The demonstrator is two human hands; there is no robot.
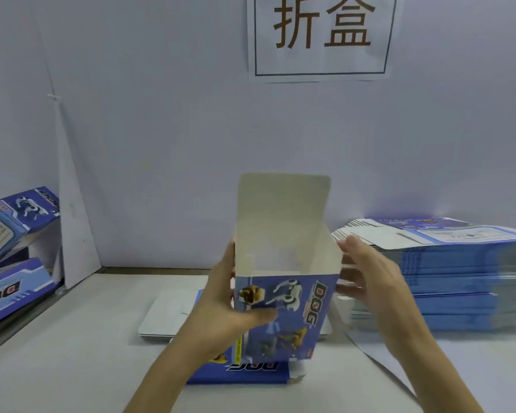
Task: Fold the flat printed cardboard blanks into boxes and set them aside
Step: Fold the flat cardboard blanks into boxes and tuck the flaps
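A blue printed cardboard box [292,311] with dog pictures stands upright and opened out in the middle of the table, its white lid flap [283,201] raised at the back. My left hand [221,305] grips its left side, thumb across the front face. My right hand [367,281] is at the box's right side with fingers spread and fairly straight, blurred; contact with the side flap is unclear. Under the box lie a few flat blanks [239,374].
A tall stack of flat blue blanks [447,269] fills the right of the table. Folded boxes [15,222] lean in a pile at the far left. A white wall with a paper sign [322,37] stands behind. A loose white sheet [379,356] lies near my right forearm.
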